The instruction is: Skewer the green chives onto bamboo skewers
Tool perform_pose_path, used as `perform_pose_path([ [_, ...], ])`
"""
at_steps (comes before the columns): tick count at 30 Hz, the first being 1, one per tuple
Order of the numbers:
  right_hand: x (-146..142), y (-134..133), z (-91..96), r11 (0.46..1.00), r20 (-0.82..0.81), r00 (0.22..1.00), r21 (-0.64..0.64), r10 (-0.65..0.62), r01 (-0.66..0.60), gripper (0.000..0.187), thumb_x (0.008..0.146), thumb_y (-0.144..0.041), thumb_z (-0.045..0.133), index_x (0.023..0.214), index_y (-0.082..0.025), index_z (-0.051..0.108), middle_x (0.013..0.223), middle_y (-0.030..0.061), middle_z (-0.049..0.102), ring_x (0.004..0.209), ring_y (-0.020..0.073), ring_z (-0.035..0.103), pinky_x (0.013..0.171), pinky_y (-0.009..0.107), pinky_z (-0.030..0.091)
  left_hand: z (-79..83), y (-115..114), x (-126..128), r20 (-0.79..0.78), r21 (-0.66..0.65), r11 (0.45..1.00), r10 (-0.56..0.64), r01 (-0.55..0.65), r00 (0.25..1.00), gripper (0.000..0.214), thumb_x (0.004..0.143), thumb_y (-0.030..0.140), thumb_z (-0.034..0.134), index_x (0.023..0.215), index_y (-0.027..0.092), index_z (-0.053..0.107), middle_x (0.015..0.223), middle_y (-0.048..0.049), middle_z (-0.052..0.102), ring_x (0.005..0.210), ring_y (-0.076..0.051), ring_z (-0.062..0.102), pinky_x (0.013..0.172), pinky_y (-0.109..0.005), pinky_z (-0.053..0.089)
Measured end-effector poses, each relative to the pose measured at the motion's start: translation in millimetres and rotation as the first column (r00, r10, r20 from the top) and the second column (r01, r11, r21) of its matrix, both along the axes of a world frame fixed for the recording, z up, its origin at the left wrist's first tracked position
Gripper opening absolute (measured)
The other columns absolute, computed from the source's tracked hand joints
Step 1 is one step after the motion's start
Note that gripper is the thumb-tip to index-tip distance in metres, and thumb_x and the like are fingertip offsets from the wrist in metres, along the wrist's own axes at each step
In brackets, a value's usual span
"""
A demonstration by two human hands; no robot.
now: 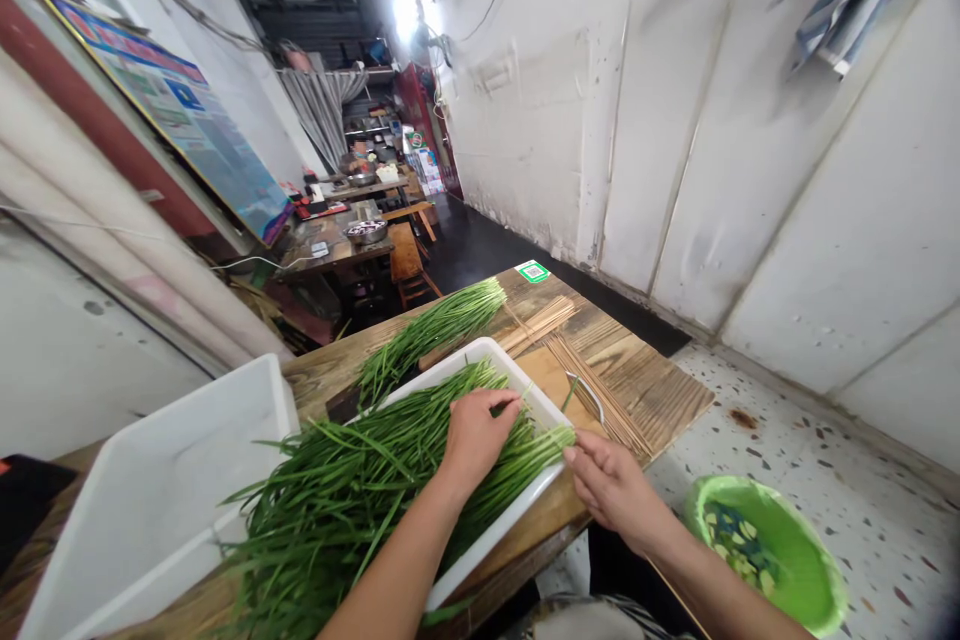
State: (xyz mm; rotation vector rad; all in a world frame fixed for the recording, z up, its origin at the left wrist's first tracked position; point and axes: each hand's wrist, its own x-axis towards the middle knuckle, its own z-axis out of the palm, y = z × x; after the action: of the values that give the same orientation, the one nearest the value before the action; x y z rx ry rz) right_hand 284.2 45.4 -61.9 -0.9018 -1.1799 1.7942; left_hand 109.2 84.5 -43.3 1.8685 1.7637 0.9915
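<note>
A heap of green garlic chives (337, 480) fills a white plastic tray (480, 560), with the pale stem ends pointing right. My left hand (478, 430) is over the stems, thumb and forefinger pinched together; what lies between them is too small to make out. At the tray's right corner, my right hand (615, 482) is closed, its fingertips pinching the pale ends of a few chive stems. Behind the tray lies a second bundle of garlic chives (435, 330). Bamboo skewers (596, 390) are spread beside a wooden cutting board (544, 375) with a metal handle.
Another white plastic bin (172, 480) stands on the left of the wooden table (667, 390). A green basin (806, 560) with scraps sits on the speckled floor at right. Near the table's far corner is a green QR card (533, 271). Farther back, a metal bowl (367, 232) rests on another table.
</note>
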Motion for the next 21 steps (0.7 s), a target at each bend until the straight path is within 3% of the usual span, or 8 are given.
perform_pose_path([
  [5,0.0,-1.8,-1.1,1.0,0.014,1.0,-0.01,-0.01,0.01,0.035,0.08,-0.045,0.052,0.096,-0.015,0.05,0.039,-0.0145,0.025,0.03,0.0019,0.011,0.027,0.012,0.011,-1.7,-1.2,-0.7,0.089,-0.028,0.998,0.052,-0.05,0.995,0.016,0.07,0.026,0.059,0.079,0.019,0.071,0.081,-0.0023,0.071,0.077,-0.016,0.064,0.077,-0.029,0.048],
  [21,-0.7,-5.1,-2.1,0.999,0.038,0.998,-0.005,-0.052,0.052,0.03,0.078,-0.046,0.053,0.084,-0.017,0.049,0.038,-0.014,0.027,0.03,0.0017,0.012,0.028,0.012,0.013,2.8,-5.6,-1.2,0.096,-0.054,0.995,0.085,-0.08,0.992,0.015,0.069,0.025,0.059,0.075,0.02,0.071,0.078,-0.0014,0.071,0.075,-0.016,0.064,0.075,-0.028,0.048],
])
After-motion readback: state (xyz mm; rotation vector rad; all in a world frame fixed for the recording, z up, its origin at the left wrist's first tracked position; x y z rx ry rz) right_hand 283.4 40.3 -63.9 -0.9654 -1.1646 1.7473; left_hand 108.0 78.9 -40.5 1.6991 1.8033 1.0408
